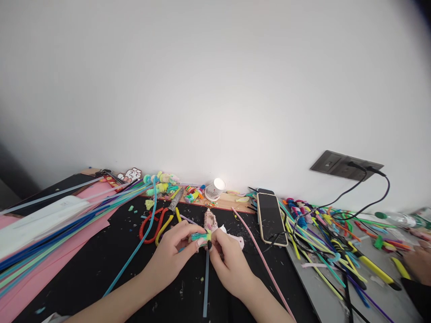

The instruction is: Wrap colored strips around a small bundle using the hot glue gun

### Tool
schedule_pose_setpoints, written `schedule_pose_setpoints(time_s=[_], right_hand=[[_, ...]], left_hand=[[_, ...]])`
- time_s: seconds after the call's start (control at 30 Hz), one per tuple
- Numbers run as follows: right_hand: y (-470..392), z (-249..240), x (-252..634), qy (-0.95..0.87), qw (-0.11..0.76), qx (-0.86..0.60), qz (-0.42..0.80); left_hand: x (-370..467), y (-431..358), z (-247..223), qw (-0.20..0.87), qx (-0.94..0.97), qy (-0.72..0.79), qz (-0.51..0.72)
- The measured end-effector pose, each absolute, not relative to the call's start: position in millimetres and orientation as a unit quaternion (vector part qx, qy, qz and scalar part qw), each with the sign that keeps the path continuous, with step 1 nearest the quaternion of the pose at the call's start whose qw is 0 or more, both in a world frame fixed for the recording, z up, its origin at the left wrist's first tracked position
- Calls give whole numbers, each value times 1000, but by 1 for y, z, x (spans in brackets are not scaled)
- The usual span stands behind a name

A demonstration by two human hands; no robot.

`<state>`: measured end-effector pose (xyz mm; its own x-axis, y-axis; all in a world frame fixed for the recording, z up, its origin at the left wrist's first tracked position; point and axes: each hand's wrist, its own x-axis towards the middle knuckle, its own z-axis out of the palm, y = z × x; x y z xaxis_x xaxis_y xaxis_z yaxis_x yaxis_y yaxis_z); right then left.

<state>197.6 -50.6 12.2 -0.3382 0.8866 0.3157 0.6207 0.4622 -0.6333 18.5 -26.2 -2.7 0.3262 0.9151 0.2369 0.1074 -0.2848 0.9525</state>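
Note:
Over the black mat, my left hand (pixel 175 251) is closed, with thumb and fingers pinching a small fuzzy teal-and-yellow pipe cleaner piece (pixel 202 237). My right hand (pixel 230 262) pinches the yellow end of the same piece, so the hands nearly meet. Just beyond the fingertips lies a pale pink-brown object (pixel 210 219) whose kind I cannot make out. A straight pale-blue strip (pixel 206 287) runs toward me from beneath the piece. To the left of my left hand lie red-handled scissors (pixel 148 231); a pink pipe cleaner (pixel 261 255) stretches past my right hand.
A lit white paper cup (pixel 215 189) stands by the wall. A phone (pixel 271 220) with a cable lies right of the hands. Long pipe cleaners and a white box (pixel 43 220) cover the left side. Yellow-black pliers (pixel 373 269) and another person's hand (pixel 419 262) are at right.

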Motion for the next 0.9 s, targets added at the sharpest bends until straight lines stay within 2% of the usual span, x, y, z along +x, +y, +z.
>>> schedule_pose_setpoints(time_s=[0.27, 0.43, 0.6, 0.8, 0.9], right_hand=[[-50, 11, 199, -785, 326, -480, 217], [-52, 13, 203, -781, 385, -439, 222], [-56, 12, 206, -758, 479, -414, 159], [-53, 11, 205, -839, 374, -369, 143], [-52, 9, 205, -845, 347, -374, 157]], left_hand=[[19, -28, 0, 474, 659, 382, 442], [21, -26, 3, 593, 559, 366, 449], [22, -23, 4, 690, 436, 341, 467], [24, -25, 7, 735, 384, 305, 469], [23, -26, 7, 743, 371, 300, 469]])
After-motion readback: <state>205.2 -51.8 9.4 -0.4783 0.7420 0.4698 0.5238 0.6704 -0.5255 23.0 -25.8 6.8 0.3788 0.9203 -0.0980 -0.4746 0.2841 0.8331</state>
